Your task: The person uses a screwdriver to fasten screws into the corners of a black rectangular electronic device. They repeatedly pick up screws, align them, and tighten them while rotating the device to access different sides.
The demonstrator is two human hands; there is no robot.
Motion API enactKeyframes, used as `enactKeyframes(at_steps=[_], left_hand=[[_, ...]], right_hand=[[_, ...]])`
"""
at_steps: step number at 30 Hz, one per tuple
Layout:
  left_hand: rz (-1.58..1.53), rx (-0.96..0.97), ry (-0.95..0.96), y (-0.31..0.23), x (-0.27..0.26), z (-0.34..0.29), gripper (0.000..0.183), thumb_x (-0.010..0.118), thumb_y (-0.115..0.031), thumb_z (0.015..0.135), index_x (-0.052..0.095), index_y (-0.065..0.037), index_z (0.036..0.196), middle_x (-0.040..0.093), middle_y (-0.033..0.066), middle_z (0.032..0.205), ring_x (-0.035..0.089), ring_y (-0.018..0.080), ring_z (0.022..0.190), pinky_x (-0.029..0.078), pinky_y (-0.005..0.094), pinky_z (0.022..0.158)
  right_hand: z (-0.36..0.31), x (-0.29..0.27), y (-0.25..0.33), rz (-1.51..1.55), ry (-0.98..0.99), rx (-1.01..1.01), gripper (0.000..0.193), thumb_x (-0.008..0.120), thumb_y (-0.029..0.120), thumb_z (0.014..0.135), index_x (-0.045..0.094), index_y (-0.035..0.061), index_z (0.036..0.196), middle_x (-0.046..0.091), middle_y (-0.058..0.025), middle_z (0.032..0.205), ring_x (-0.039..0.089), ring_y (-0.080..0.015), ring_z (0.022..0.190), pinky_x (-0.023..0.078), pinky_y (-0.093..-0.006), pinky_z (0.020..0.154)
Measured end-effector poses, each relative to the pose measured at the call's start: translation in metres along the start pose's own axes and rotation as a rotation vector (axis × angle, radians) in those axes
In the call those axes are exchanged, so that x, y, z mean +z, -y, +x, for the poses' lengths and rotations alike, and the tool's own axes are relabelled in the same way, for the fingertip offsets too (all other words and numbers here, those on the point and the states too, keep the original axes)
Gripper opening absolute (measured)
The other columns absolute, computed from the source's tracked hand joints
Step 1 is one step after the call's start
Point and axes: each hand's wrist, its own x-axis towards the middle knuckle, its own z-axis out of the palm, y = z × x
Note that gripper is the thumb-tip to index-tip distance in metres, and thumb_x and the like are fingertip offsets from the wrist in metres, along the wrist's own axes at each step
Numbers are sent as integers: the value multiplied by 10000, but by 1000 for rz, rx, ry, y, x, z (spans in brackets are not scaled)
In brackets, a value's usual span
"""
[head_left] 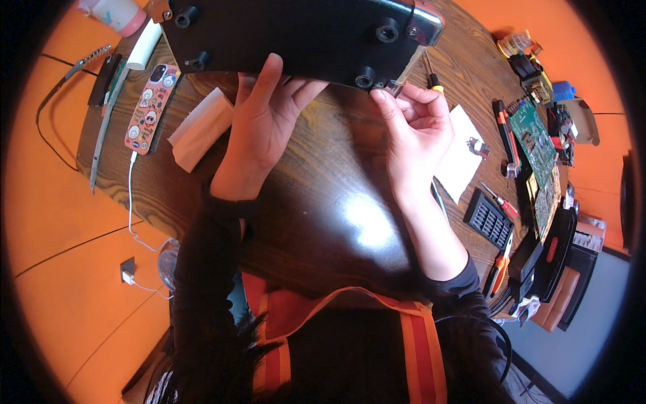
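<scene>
Wooden table (309, 182), phone (149, 111), green circuit board (532, 138), red screwdriver (505, 206), left hand (264, 128), right hand (418, 138) holding black case (289, 34)

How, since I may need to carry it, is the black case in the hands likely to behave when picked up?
The black case is probably stiff: its flat face shows no visible sag. It seems unlikely to roll if set on its four round feet. The shiny upper-right corner may be slippery, judging by its glossy glare.
</scene>
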Motion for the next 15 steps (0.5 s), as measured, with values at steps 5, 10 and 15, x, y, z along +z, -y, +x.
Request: enactKeyframes(at_steps=[5,10,15], left_hand=[[27,5,18,0,2,0,505,691,-125,798,412,-167,1216,414,123,1297,399,332,1245,340,537,1023],[19,20,12,1,1,0,523,697,-121,791,409,-172,1225,418,119,1291,398,332,1245,344,545,1018],[3,1,23,0,-1,1,555,694,-113,791,389,-177,1250,422,122,1289,405,339,1238,347,552,1014]], right_hand=[[-3,4,-9,-55,-33,-162,317,714,-7,750,521,-1,1001,640,-101,900,605,-92,778,500,-202,678],[-7,1,-8,-185,5,-147,329,696,-20,763,519,-2,1040,635,-95,917,601,-94,804,498,-196,667],[-7,1,1,31,14,-15,298,661,-40,786,517,-7,1045,631,-91,913,603,-91,798,495,-180,674]])
